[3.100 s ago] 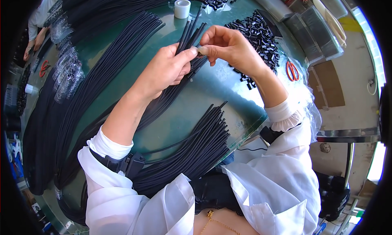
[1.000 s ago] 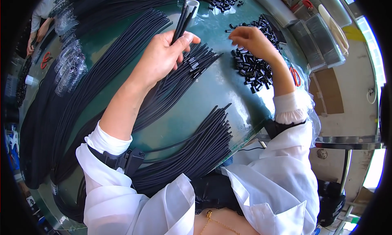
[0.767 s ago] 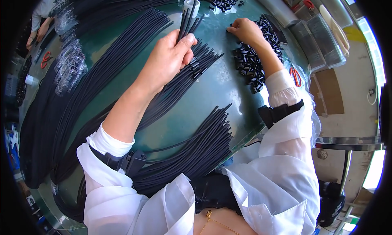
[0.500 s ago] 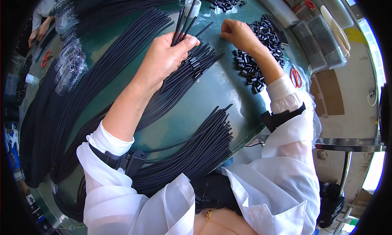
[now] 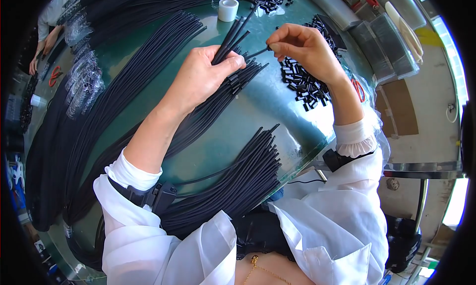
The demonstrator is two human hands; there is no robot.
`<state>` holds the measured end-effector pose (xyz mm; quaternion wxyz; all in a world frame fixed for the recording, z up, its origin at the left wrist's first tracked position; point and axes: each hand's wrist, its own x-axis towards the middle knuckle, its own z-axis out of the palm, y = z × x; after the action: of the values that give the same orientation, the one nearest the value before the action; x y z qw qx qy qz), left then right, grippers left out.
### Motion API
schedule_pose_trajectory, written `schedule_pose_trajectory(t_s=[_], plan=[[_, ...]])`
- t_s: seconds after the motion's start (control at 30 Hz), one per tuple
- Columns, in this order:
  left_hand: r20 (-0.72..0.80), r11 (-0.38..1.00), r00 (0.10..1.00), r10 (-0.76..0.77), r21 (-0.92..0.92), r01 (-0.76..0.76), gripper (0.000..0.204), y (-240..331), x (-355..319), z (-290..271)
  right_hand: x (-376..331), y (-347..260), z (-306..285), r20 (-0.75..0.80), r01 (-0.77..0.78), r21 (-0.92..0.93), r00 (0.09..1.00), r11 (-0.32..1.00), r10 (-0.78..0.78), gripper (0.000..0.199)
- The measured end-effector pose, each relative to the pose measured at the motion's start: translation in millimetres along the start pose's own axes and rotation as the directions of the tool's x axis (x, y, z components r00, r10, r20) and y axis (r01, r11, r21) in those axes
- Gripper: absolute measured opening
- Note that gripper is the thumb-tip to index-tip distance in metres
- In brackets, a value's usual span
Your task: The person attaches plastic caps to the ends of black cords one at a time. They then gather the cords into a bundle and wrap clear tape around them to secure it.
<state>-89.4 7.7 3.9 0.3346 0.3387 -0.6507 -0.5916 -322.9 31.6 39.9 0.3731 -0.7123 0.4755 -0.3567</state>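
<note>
A: Looking at the green desk [image 5: 277, 106] first. Most of it is covered with long black cords: one wide spread [image 5: 124, 86] runs from the far edge down the left side, and a second bundle [image 5: 238, 181] lies at the near edge, by the person's white smock.

B: And between those two?

A: A third bundle [image 5: 208, 119] runs under the left forearm. Its ends fan out just below the left hand.

B: Smaller stuff?

A: A pile of short black sleeves [image 5: 302, 82] sits on the desk under the right wrist. Red-handled scissors [image 5: 358, 89] lie just beside that forearm. A white tape roll [image 5: 228, 10] stands at the far edge. Clear trays [image 5: 386, 44] are off to the right.

B: Hands?

A: The left hand [image 5: 203, 77] is closed in a fist around a few cords [image 5: 235, 32], whose ends stick up toward the tape roll. The right hand [image 5: 302, 49] is pinched, thumb and forefinger on a small black piece [image 5: 268, 48] at the tip of one cord that angles out from the left grip. I cannot tell whether that piece is seated on the cord or only touching it.

B: Anyone else?

A: Another person's hand [image 5: 35, 64] is at the far left, near a second pair of red scissors [image 5: 53, 76].
</note>
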Motion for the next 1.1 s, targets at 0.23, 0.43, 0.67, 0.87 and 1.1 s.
schedule_pose_trajectory(t_s=[0.23,0.43,0.67,0.87,1.1], plan=[[0.234,0.98,0.967,-0.105,-0.139,0.141,0.027,4,-6,4,-3,-20,32,0.121,-0.034,0.036,0.992,0.999,0.03,0.014],[0.268,0.969,0.951,-0.154,-0.147,0.199,0.032,1,0,-8,-5,-9,34,0.115,-0.161,0.395,0.985,0.904,0.125,0.019],[-0.044,0.991,0.998,-0.043,-0.13,0.037,0.033,3,6,-10,34,74,-44,-0.161,-0.278,-0.613,0.96,0.74,0.228,0.024],[-0.067,0.972,0.994,-0.087,-0.223,0.071,0.027,-2,6,-5,78,116,-50,-0.308,-0.32,-0.886,0.947,0.336,0.088,0.029],[-0.087,0.964,0.99,-0.109,-0.254,0.084,0.022,0,4,-7,72,70,-14,-0.151,-0.296,-0.332,0.954,0.896,0.26,0.025]])
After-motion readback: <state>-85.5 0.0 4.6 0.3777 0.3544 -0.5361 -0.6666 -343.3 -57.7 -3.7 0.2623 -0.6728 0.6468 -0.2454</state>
